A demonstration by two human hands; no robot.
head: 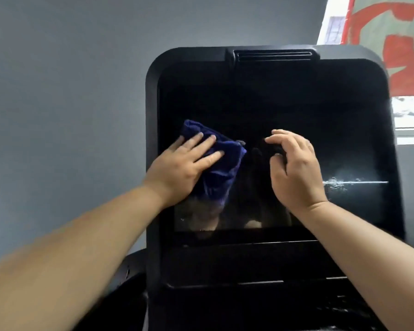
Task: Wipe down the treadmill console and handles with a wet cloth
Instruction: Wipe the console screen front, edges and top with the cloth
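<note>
View from a person's head, looking at a black treadmill console (359, 75) with a dark, glossy screen (285, 111) that stood upright in front of a grey wall (65, 91). The left hand (184, 163) lay flat on a crumpled dark blue cloth (222, 175), its fingers (207, 143) straight and spread, pressing the cloth against the left part of the screen. The right hand (294, 173) was raised at the middle of the screen, just beside the cloth, its fingers loosely bent and holding nothing visible. A pale wet streak (344, 182) ran across the screen to the right of that hand. Red and green fabric (392, 44) hung behind the console's upper right corner.
</note>
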